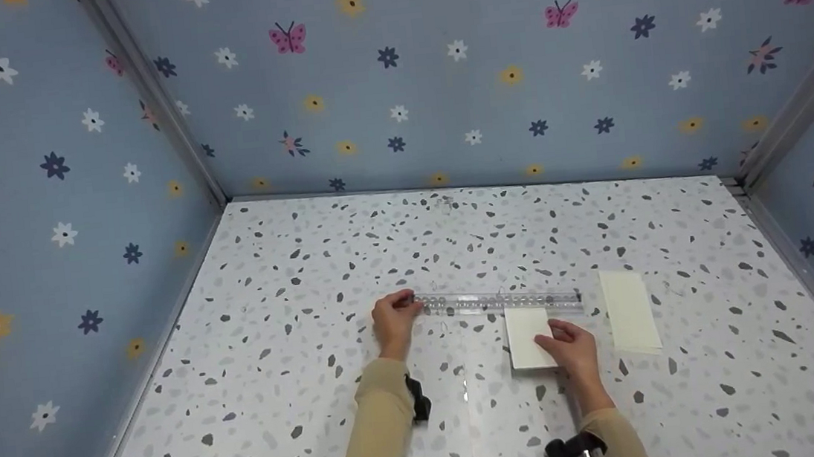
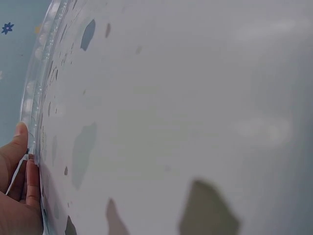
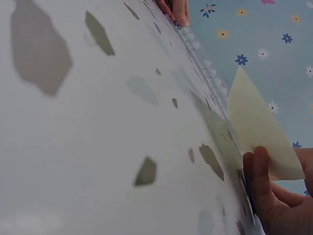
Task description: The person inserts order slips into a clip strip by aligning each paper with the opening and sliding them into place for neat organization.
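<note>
A long clear plastic strip (image 1: pixel 470 303) with rows of round shapes along it lies crosswise on the speckled tabletop. At its left end, my left hand (image 1: pixel 394 319) pinches it between thumb and fingers, as the left wrist view shows of the strip (image 2: pixel 33 90) and hand (image 2: pixel 22 186). My right hand (image 1: pixel 571 347) holds a pale cream slip of paper (image 1: pixel 528 340) by its right side, thumb on top. The far edge of the slip meets the strip's near edge in the head view. Seen from the right wrist, the slip (image 3: pixel 257 122) stands tilted up off the table.
Right of my right hand lies a stack of pale yellow paper slips (image 1: pixel 630 311). The white speckled table (image 1: pixel 291 269) is bounded by blue flowered panels (image 1: pixel 429 69) at the back and both sides. A dark strap device sits on each wrist.
</note>
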### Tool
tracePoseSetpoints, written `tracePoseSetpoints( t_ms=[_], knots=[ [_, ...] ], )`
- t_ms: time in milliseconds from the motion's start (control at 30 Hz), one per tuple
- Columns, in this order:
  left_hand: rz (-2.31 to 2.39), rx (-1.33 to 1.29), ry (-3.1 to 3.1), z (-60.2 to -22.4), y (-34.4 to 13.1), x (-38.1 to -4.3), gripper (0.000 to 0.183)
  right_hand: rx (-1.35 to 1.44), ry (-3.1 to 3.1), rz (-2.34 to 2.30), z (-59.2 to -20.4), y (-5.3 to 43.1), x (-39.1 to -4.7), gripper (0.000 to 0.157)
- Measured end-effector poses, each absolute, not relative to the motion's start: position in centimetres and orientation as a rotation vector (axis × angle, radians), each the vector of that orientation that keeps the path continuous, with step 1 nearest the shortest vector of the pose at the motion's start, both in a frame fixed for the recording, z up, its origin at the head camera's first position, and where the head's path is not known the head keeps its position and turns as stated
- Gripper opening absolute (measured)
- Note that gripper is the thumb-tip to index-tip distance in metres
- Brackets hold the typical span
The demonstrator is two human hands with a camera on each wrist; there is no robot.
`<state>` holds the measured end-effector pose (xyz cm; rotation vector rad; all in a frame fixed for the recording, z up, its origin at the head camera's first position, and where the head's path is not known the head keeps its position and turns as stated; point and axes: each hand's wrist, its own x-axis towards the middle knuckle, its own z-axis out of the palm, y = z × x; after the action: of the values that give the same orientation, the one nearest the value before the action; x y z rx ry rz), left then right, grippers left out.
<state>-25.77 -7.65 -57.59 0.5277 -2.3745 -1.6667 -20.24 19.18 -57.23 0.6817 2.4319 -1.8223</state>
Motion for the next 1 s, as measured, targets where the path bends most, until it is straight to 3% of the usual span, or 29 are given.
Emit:
tracePoseSetpoints(
  t_ms=[1000],
  knots=[
    [-1.688,0.541,-2.370,-57.5,-7.7,-25.7,0.025,0.605,2.438,-1.832,-57.1,17.3,-20.1,0.047]
  ],
)
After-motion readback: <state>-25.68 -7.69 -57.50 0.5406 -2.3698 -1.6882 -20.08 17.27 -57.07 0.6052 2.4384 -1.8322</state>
